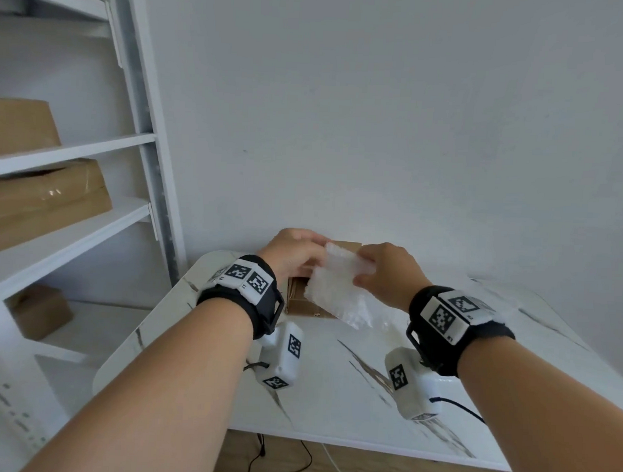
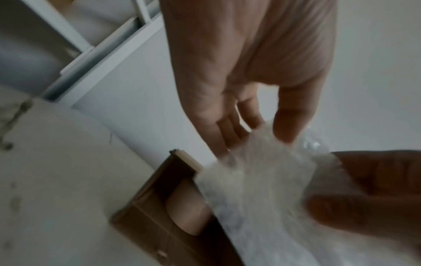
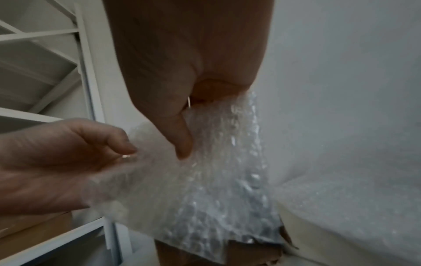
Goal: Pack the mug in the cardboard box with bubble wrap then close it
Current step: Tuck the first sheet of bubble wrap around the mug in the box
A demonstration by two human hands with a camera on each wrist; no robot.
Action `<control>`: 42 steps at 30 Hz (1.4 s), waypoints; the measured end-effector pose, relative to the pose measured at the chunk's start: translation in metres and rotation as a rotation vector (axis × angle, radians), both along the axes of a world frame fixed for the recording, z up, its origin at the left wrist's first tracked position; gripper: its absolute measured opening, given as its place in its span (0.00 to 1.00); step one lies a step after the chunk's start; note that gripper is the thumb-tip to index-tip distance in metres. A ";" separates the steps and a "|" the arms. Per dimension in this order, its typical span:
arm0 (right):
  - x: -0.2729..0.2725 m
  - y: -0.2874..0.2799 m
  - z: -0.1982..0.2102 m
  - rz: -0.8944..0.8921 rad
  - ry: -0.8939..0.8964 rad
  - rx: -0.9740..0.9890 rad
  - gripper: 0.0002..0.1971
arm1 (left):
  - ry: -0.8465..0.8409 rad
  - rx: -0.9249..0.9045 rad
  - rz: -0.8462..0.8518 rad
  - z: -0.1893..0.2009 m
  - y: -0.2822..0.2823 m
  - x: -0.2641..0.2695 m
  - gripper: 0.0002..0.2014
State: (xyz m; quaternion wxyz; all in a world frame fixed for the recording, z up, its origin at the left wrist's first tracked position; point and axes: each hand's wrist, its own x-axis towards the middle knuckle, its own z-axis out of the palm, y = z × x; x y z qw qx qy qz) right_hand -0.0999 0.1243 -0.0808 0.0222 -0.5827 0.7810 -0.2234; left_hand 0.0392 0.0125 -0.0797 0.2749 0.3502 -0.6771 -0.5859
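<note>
Hands over cardboard box (image 1: 302, 299): left hand (image 1: 292, 251) at 10 o'clock and right hand (image 1: 387, 271) at 2 o'clock each pinch bubble wrap (image 1: 332, 288). Mug (image 2: 187, 210) lies inside the box on table (image 1: 331, 397).

**No readable text**

No words, brands or labels legible in any view. Only markings: black-and-white square fiducial codes on the white wrist units (image 1: 248, 278) and (image 1: 453, 313), centre-lower frame of the head view, plus tiny characters beside them too small to read. Cardboard boxes on the shelf (image 1: 43, 202), left of frame, show no print. Wrist views too blurred.
</note>
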 end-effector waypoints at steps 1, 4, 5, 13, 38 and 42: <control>-0.003 0.001 -0.001 -0.011 0.000 0.014 0.06 | -0.036 -0.107 0.081 -0.001 -0.006 0.002 0.19; -0.014 0.002 -0.006 -0.011 0.000 0.081 0.10 | -0.370 -0.400 0.059 -0.010 -0.022 0.005 0.30; -0.017 0.002 -0.008 -0.012 -0.001 0.095 0.12 | -0.512 -0.443 -0.017 -0.016 -0.026 0.003 0.37; -0.026 -0.007 -0.021 0.018 -0.046 0.104 0.17 | -0.752 -0.791 -0.090 -0.040 -0.042 -0.020 0.24; 0.018 -0.030 -0.008 0.049 0.494 -0.098 0.17 | -0.688 -0.648 -0.149 0.019 -0.034 -0.022 0.20; 0.017 -0.031 -0.015 0.046 0.433 -0.138 0.18 | -0.683 -0.629 -0.148 0.019 -0.034 -0.021 0.18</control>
